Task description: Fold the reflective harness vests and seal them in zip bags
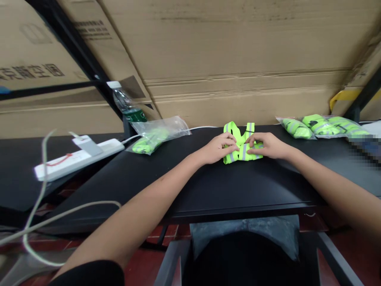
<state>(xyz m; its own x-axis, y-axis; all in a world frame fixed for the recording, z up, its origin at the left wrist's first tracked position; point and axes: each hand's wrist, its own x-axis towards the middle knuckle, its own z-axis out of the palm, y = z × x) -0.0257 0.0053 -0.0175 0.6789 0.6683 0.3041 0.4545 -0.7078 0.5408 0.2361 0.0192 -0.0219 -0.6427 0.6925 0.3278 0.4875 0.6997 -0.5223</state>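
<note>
Both hands are right on a neon yellow reflective vest point(242, 153), bunched up mid-desk on the black desk point(208, 190) — left hand point(220, 149) curled over the fabric from one side, right hand point(266, 145) from the other, fingers closed on it and nearly meeting. A bagged vest point(151, 139) lies off to the left, more bagged vests point(321, 126) to the right, plus a white power strip point(79, 159) near the desk's left end.
</note>
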